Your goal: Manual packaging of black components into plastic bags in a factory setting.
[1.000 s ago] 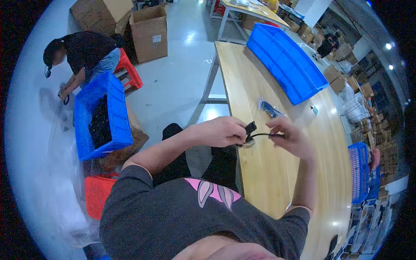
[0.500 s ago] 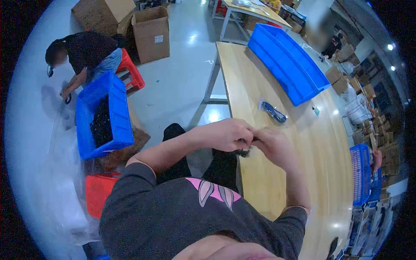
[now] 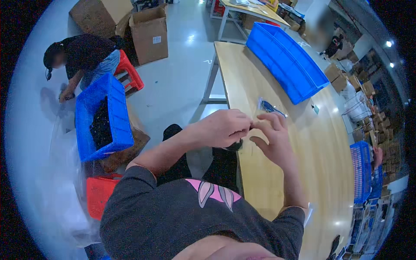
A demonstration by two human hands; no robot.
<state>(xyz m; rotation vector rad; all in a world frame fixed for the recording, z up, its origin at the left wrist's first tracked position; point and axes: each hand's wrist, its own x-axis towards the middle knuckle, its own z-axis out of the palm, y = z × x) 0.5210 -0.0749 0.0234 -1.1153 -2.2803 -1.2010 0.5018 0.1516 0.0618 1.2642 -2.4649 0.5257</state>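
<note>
left hand clenches black cable; right hand has loose grip; white label on carton.

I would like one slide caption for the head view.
At the edge of a wooden table, the left hand holds a black cable beside the open right hand.

Location: a workshop. Indicators: a long wooden work table carrying a blue bin; a second blue bin holding black items; large cardboard boxes; a co-worker seated on a red stool; stacked cartons at the right; ceiling lights.
</note>
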